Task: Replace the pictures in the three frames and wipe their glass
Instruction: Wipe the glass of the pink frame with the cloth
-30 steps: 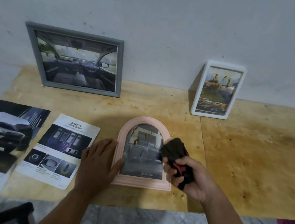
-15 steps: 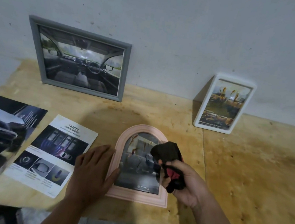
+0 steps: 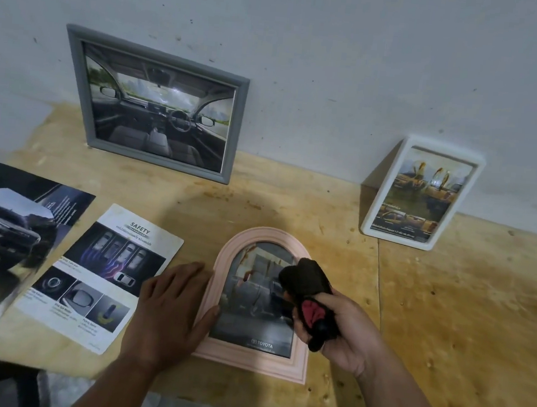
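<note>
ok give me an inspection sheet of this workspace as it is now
surface: plywood tabletop, stained.
job's things: pink arched frame lying flat; grey frame and white frame leaning on the wall; dark cloth on the pink frame's glass.
clutter: safety leaflet, car brochure.
grippers: left hand flat, pressing the pink frame's edge; right hand grips the cloth.
cables: nothing seen.
surroundings: grey wall, marked.
</note>
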`<act>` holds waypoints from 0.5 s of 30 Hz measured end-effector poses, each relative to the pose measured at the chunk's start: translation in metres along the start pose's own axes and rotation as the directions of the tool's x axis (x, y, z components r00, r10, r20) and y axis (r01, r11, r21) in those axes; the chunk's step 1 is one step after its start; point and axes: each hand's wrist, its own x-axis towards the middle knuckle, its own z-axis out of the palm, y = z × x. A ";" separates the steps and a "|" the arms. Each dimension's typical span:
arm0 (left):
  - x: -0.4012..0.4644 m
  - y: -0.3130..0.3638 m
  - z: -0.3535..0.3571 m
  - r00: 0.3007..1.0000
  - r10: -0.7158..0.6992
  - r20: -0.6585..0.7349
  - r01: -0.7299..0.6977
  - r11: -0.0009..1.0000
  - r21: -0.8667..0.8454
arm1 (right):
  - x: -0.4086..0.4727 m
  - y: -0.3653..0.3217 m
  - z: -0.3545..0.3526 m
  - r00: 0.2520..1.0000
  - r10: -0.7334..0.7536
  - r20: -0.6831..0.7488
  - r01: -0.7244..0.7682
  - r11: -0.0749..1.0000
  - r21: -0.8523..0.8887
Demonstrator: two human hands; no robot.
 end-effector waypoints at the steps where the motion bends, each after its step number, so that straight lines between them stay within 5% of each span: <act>1: 0.000 0.000 0.000 1.000 0.002 -0.003 -0.002 1.000 -0.002 | 0.001 0.002 0.000 1.000 0.003 -0.009 -0.003 1.000 0.006; 8: 0.001 0.000 -0.001 0.999 -0.004 0.041 0.004 1.000 -0.012 | 0.010 0.008 0.004 0.996 -0.079 -0.036 0.056 0.906 -0.420; 11: 0.001 -0.001 -0.002 0.998 0.003 0.064 -0.002 1.000 -0.008 | 0.014 0.006 0.018 0.927 -0.368 -0.076 0.199 0.652 -0.731; 15: 0.002 -0.001 -0.005 0.993 0.045 0.111 -0.046 0.999 0.008 | 0.038 0.004 0.028 0.757 -0.649 0.074 0.280 0.220 -0.935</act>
